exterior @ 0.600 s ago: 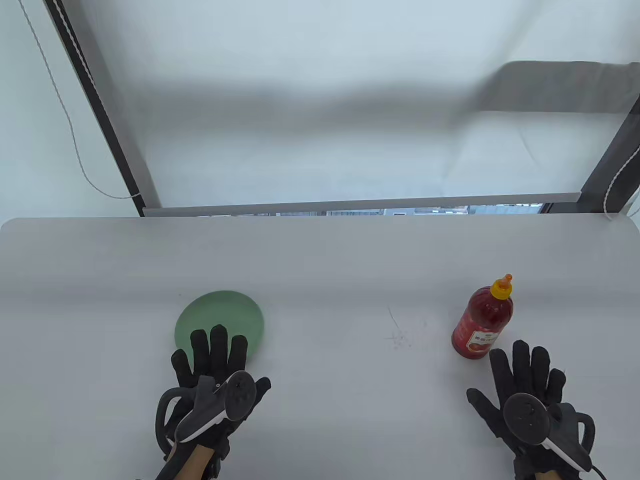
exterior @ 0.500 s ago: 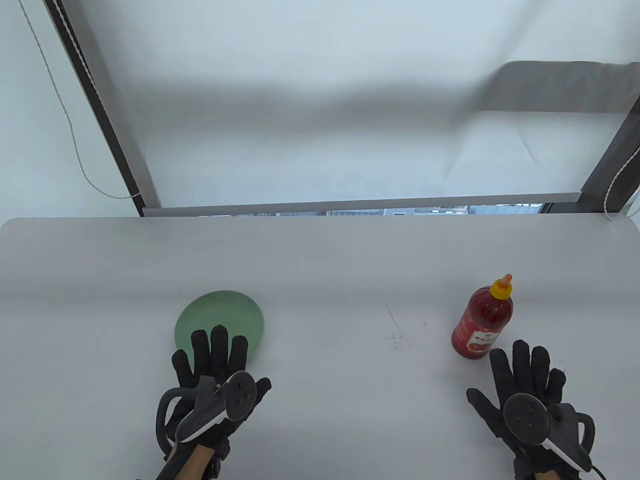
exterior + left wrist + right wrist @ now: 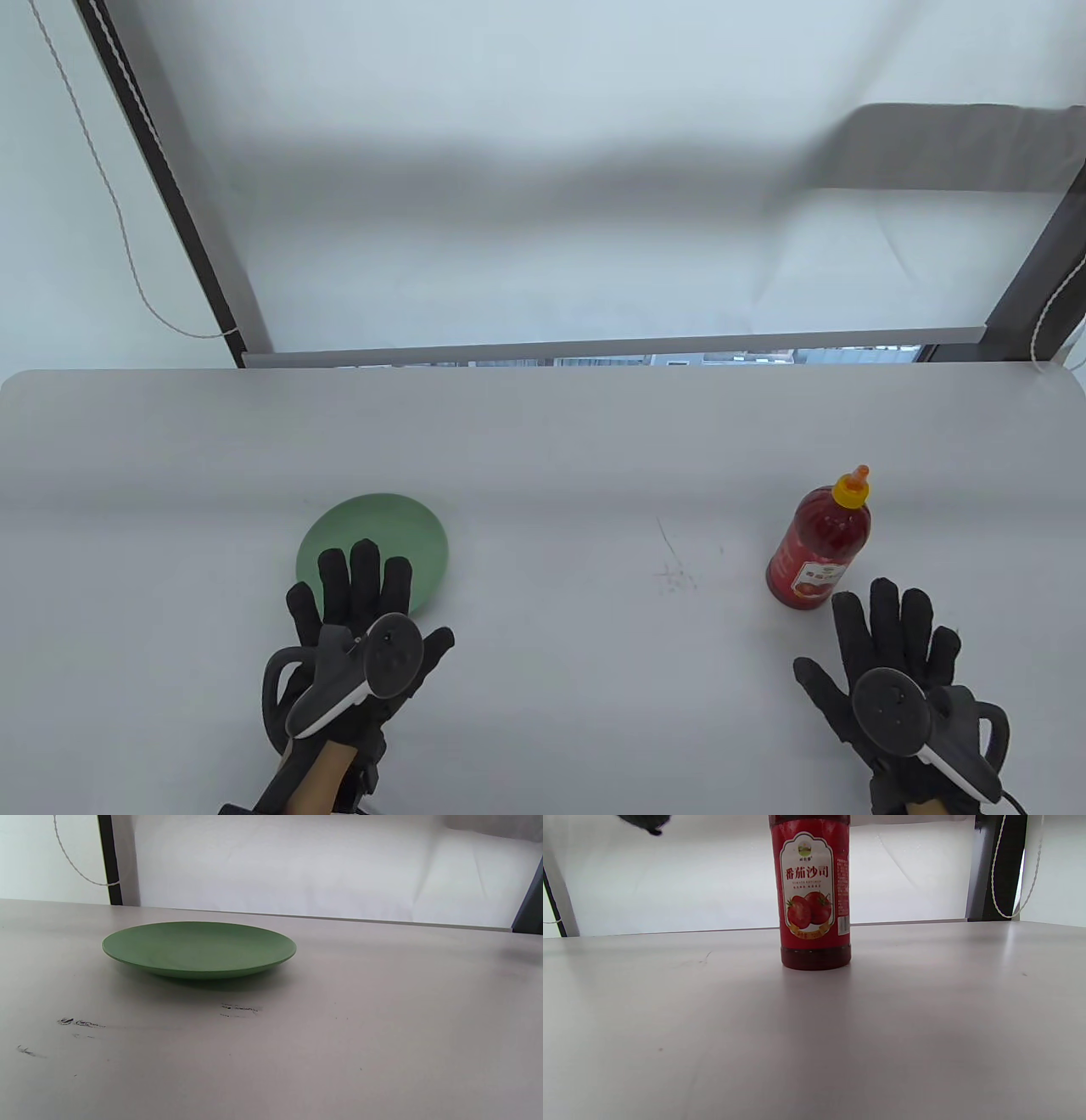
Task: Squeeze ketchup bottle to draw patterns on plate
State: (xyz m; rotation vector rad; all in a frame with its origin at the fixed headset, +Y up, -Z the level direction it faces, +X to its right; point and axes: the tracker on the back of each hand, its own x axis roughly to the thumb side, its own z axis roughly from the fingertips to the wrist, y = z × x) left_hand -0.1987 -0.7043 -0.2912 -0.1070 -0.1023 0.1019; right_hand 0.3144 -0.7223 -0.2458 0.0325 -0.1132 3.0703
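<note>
A green plate (image 3: 386,531) lies on the table at the left; it also shows in the left wrist view (image 3: 198,947), bare. A red ketchup bottle (image 3: 820,542) with a yellow cap stands upright at the right, and its label fills the right wrist view (image 3: 813,895). My left hand (image 3: 361,594) is open with fingers spread, its fingertips over the plate's near edge. My right hand (image 3: 887,624) is open with fingers spread, just in front of the bottle and apart from it. Neither hand holds anything.
The grey table (image 3: 543,441) carries faint dark scuff marks (image 3: 674,573) between plate and bottle. A window frame and white blind run behind the table's far edge. Cords hang at both back corners.
My left hand has shifted slightly left and forward over the plate's near edge. The right hand, plate and bottle have not moved.
</note>
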